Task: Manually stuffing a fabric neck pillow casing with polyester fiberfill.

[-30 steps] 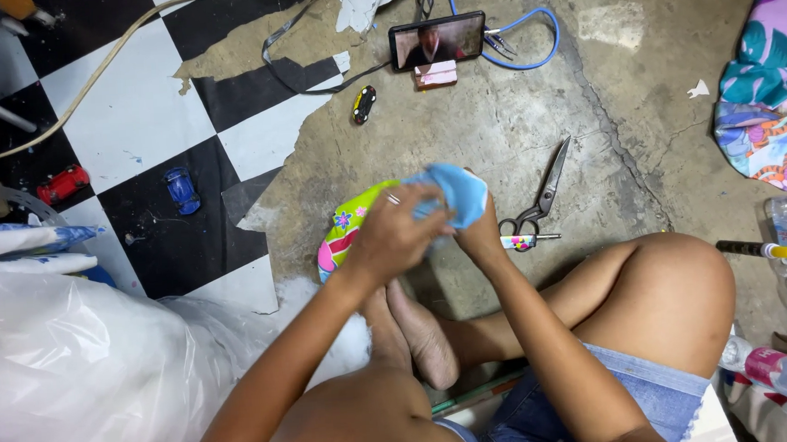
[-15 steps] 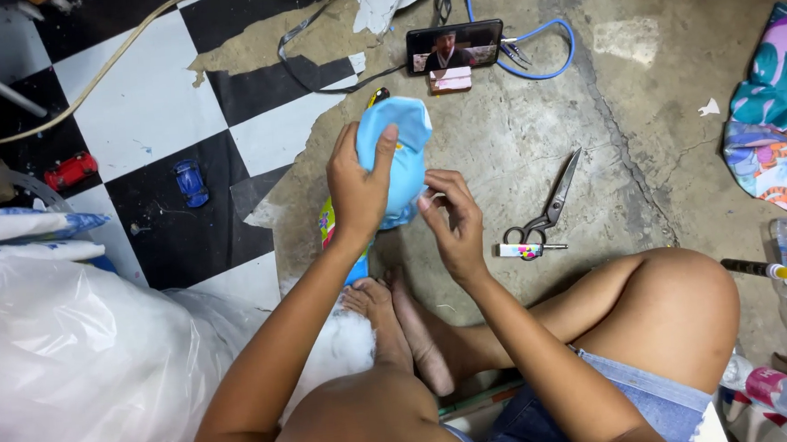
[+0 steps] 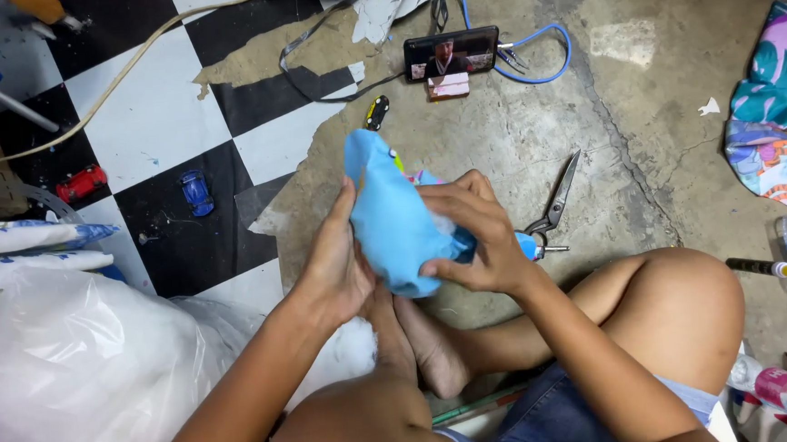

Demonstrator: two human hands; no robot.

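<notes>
Hands up front: left hand (image 3: 337, 265) cupped blue fabric pouch (image 3: 393, 216) from behind, right hand (image 3: 476, 234) pinched its open edge, white stuffing (image 3: 439, 223) showing. Pouch looked partly filled, mouth unclosed. Scissors (image 3: 552, 207) lay beside on floor (image 3: 533, 121), phone (image 3: 452, 54) beyond.

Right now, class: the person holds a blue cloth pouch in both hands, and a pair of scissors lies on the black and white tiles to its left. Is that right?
Not quite. The left hand and right hand do hold the blue cloth pouch, but the scissors lie on the bare concrete to its right, not on the tiles to its left. The head view shows this.
</notes>
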